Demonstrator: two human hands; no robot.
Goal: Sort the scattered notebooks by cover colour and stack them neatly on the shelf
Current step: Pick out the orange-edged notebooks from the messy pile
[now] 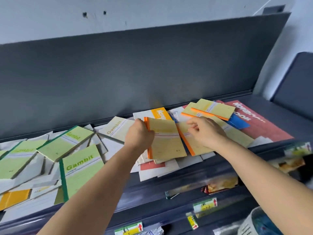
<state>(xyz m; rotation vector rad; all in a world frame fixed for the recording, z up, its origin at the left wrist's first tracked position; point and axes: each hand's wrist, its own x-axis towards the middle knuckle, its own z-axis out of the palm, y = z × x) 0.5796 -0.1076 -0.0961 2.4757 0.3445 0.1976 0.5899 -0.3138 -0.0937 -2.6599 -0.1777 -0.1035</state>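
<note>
Several price tags (pixel 205 205) sit on the lower ledges nearest the camera, with snack packets (pixel 220 184) just behind them. Above these lies the shelf (pixel 277 106), strewn with notebooks. At the left front is a jumble of green notebooks (pixel 81 172), overlapping at odd angles on white and grey covers, with an orange one (pixel 15 198) at the near left corner. Both bare forearms reach up to the middle of the shelf. The left hand (pixel 138 133) grips a yellow notebook (pixel 166 143) by the top of its orange spine, fingers curled round the edge; the book lies tilted on a heap of white and red covers. Just beside it, to the right, a second notebook (pixel 199 148), also yellow with an orange spine, lies under the right hand (pixel 206 131). That hand's fingers are curled with thumb and forefinger close together at the cover, but whether they pinch it cannot be told. A cream notebook (pixel 116 128) lies behind the left hand. Further back on the right, two more yellow books (pixel 215 107) overlap on a blue book (pixel 238 122) and a large red book (pixel 264 122). An orange-and-white cover (pixel 160 113) touches the dark back panel (pixel 135 73).
</note>
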